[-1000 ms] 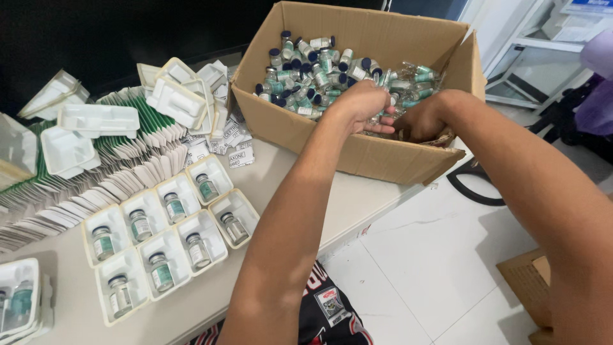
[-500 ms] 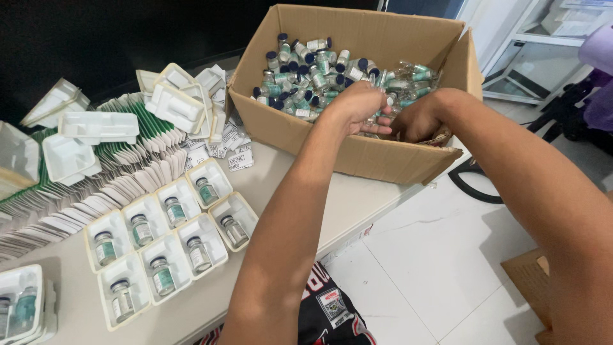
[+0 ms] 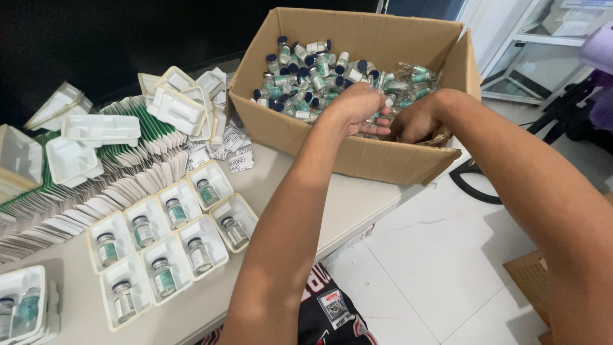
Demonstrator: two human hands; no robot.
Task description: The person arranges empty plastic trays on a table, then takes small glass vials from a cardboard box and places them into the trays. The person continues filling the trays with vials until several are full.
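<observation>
Both my hands stay sunk in the cardboard box [image 3: 377, 160] of vials [image 3: 306, 70]: left hand [image 3: 357, 108] curled, right hand [image 3: 418, 121] closed, perhaps on vials; little changed since.

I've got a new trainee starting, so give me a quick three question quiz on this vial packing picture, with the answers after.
1. True or false: both hands are inside the cardboard box.
2. Multiple choice: the white trays near the table's front edge that show a vial each lie A) in the box, B) on the table, C) on the floor.
3. Short answer: what lies fanned out in rows left of the box?

Key:
1. True: the left hand and right hand both reach among the loose vials.
2. B.
3. Flat folded cartons, white with green edges, with empty trays on them.
</observation>
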